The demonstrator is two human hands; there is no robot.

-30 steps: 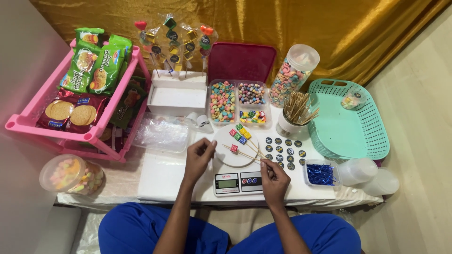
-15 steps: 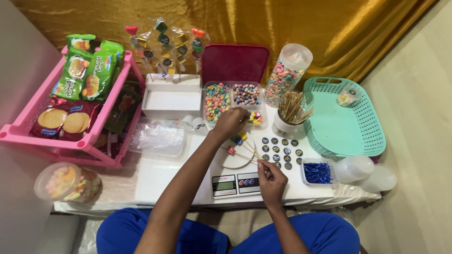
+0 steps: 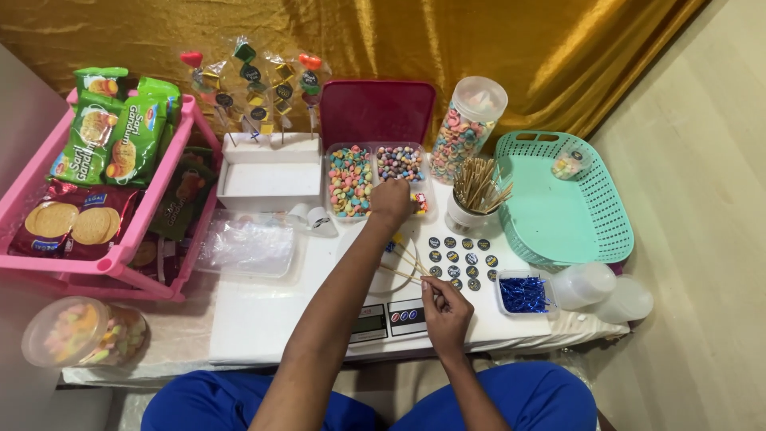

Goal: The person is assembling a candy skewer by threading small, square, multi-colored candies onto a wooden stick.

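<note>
Here, skewers (image 3: 403, 263) pinched in right hand (image 3: 445, 310)

1. This looks like a home craft corner for making sweet skewers: a low white bench (image 3: 263, 319) sits on a plain floor, against a draped gold cloth (image 3: 383, 40).
2. Supplies crowd it: a divided tray of coloured candies (image 3: 351, 182), a tall candy jar (image 3: 467, 128) and a cup of wooden skewers (image 3: 477, 191).
3. A small digital scale (image 3: 387, 318) and round stickers (image 3: 461, 257) suggest small-batch packing.
4. A pink rack (image 3: 120, 255) holds biscuit packets (image 3: 112, 136), and finished wrapped skewers (image 3: 251, 84) stand at the back.
</note>
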